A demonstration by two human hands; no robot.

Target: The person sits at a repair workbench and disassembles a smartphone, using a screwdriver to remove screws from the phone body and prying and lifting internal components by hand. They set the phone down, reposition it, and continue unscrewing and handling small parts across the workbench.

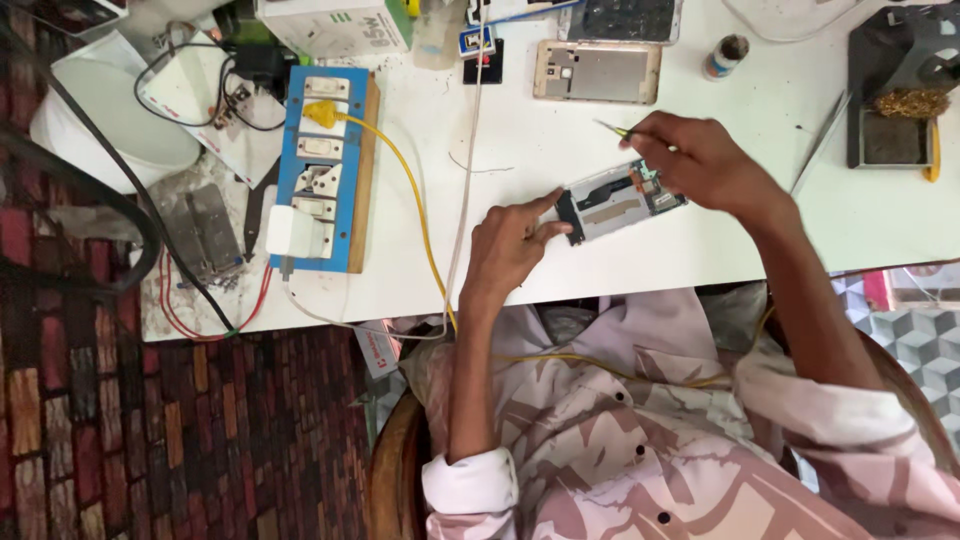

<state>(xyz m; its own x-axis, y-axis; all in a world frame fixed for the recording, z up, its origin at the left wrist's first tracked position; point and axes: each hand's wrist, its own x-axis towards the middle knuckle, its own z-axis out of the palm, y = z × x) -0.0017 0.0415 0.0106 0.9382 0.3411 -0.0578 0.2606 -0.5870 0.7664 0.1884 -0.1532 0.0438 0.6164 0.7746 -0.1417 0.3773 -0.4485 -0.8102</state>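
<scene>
Two hands work on an opened phone, a flat silver rectangle with its back cover off, which lies slightly tilted on the white bench close to the front edge. The left hand presses on the dark end of the phone with its forefinger stretched out and the other fingers curled under, so it steadies the phone and grips nothing. The right hand covers the other end of the phone, its fingers pinched together around a thin tool with a yellow-green tip; the rest of the tool is hidden inside the hand, so its kind is hard to tell. Beyond the phone lies a second phone shell, pale gold with a grey metal inside. Far from the phone on the left-hand side stands a blue socket board on a wooden base, with a white charger plugged in and a yellow cable that runs past the left hand and over the bench edge. A white cord also crosses the bench between the board and the phone. Well beyond the right hand sits a black stand with brass wool, cut off by the frame.
</scene>
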